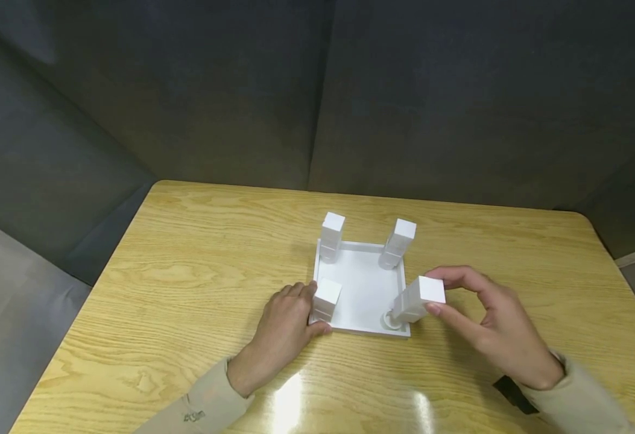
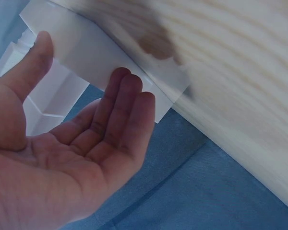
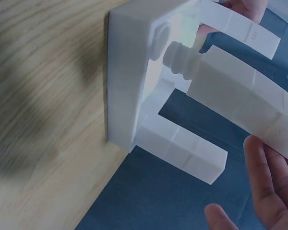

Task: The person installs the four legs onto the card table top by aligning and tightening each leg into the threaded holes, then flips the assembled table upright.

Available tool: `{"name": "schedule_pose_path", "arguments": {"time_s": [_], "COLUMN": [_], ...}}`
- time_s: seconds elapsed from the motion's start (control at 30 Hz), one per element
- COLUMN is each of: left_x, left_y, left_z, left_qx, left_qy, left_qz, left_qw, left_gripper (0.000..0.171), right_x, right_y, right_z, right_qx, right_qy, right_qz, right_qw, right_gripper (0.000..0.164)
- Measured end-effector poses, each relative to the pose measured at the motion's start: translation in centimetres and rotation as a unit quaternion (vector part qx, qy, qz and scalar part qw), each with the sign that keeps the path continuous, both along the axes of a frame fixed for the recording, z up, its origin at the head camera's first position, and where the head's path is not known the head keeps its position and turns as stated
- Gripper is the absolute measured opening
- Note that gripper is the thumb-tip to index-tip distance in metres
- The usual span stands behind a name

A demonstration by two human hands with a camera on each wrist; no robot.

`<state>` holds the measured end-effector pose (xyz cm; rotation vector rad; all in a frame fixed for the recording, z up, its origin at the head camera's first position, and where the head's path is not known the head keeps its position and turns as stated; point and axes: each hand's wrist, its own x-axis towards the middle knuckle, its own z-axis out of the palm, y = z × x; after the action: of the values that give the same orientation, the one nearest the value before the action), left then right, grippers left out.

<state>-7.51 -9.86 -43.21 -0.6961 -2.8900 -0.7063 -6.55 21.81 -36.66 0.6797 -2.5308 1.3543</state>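
A white square tabletop (image 1: 368, 283) lies underside up, with a raised rim. White square legs stand at its far left (image 1: 332, 235), far right (image 1: 398, 241) and near left corners. My left hand (image 1: 287, 319) grips the near left corner, thumb on the front edge and fingers along the left side, beside the near left leg (image 1: 326, 299). My right hand (image 1: 493, 322) pinches the top of another white leg (image 1: 417, 298) between thumb and fingers. That leg tilts right; its threaded end (image 3: 180, 60) is apart from the round socket (image 3: 159, 40) at the near right corner.
The wooden table (image 1: 214, 253) carries the white piece near its middle. Dark grey fabric panels (image 1: 317, 90) rise behind the table and at its sides. A black strap (image 1: 514, 395) shows by the right sleeve.
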Motion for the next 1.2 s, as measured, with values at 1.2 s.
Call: {"name": "schedule_pose_path", "arguments": {"time_s": [1.2], "left_x": [0.2], "left_y": [0.1], "left_z": [0.1], "left_qx": [0.002], "left_qy": [0.008], "left_qz": [0.0], "left_qw": [1.0], "left_gripper": [0.08], "right_x": [-0.4], "right_y": [-0.7], "right_z": [-2.0], "right_qx": [0.06], "right_qy": [0.098], "right_qz": [0.024], "right_qw": [0.993], "right_gripper": [0.034]}}
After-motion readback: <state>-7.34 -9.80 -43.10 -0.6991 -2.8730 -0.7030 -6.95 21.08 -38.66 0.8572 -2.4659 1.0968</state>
